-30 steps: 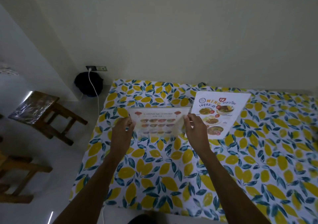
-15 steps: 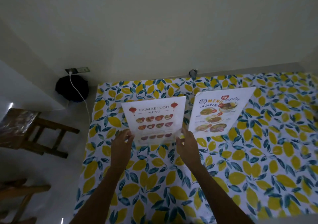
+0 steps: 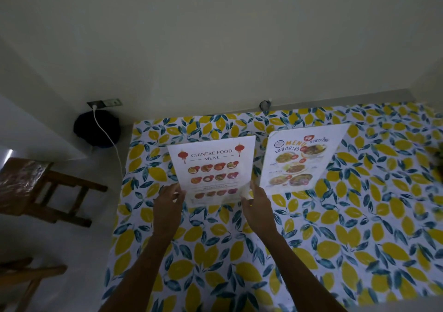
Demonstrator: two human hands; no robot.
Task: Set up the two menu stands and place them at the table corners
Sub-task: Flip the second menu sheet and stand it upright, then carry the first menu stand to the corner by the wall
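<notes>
Upright, Chinese menu stand (image 3: 211,171) between both hands.

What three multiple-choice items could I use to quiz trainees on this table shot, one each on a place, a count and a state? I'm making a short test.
1. Where is the Thai menu relative to the Chinese food menu?
A. To its right
B. To its left
C. Under it

2. How many menus are visible?
A. One
B. Two
C. Three

3. What holds the Chinese food menu?
A. Nothing
B. The left hand only
C. The left hand and the right hand

Answers: 1 A, it sits further right on the tablecloth; 2 B, just those two; 3 C, one hand grips each lower edge.
</notes>
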